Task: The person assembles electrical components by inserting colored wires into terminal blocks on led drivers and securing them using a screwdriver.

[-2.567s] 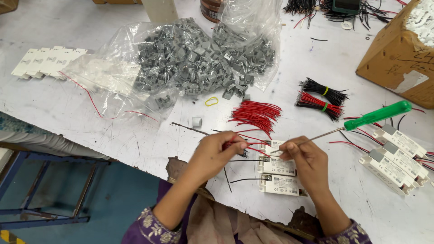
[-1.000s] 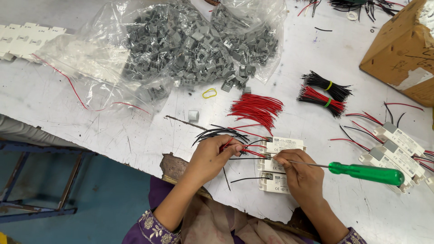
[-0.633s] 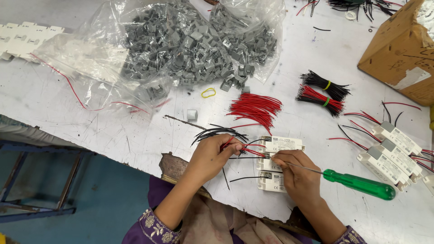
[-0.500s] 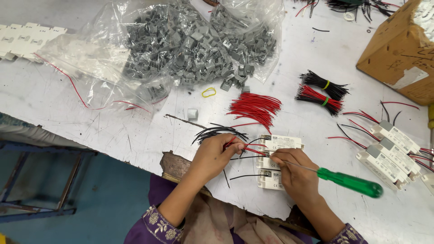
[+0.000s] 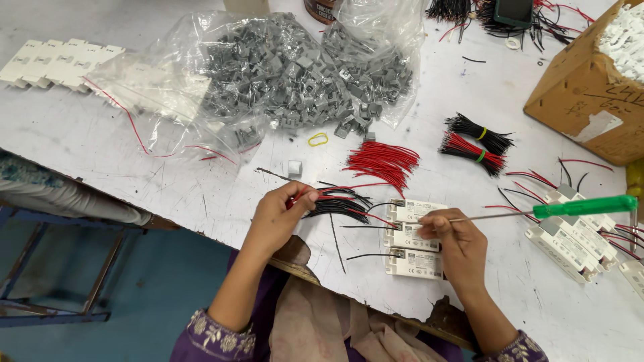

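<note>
- White, scuffed table (image 5: 134,134) is filling the view, with a blue frame (image 5: 40,281) and floor showing below its near edge
- Left hand (image 5: 278,218) is closing around a bunch of red and black wires (image 5: 339,203), thumb and fingers pinching one end while the loose ends are fanning out to the right
- Right hand (image 5: 456,245) is gripping the metal shaft of a screwdriver (image 5: 537,212) between thumb and fingers; its green handle is sticking out well to the right
- Three white modules (image 5: 412,238) are lying stacked in a row just between the hands, the right hand resting over their right ends
- Loose red wires (image 5: 382,161) are lying spread just above the modules
- Tied bundles (image 5: 477,144) of black and red wires are sitting further right
- Clear bags (image 5: 288,67) of grey parts are taking up the far middle of the table
- More white modules (image 5: 577,234) with wires are lying under the green handle, and a cardboard box (image 5: 583,87) is standing at the far right
</note>
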